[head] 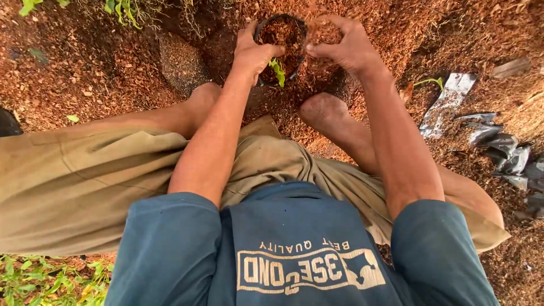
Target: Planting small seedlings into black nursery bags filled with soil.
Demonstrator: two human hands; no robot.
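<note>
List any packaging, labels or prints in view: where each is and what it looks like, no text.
Planting bag: black, round, open-topped, top centre between left hand and right hand, filled with reddish soil, small green seedling at its near edge.
Empty bags: flattened, grey-black, shiny plastic, heaped at right on the ground.
Flat bag: silvery grey, lying just left of that heap.
Shirt print: cream block graphic on blue fabric, bottom centre.

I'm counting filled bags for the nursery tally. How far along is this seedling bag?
Done: the black bag is nearly full of reddish soil, and the seedling stands inside. In hand: the left hand steadies the rim and seedling while the right hand brings a handful of soil. Left: topping up; empty bags lie at the right.
</note>
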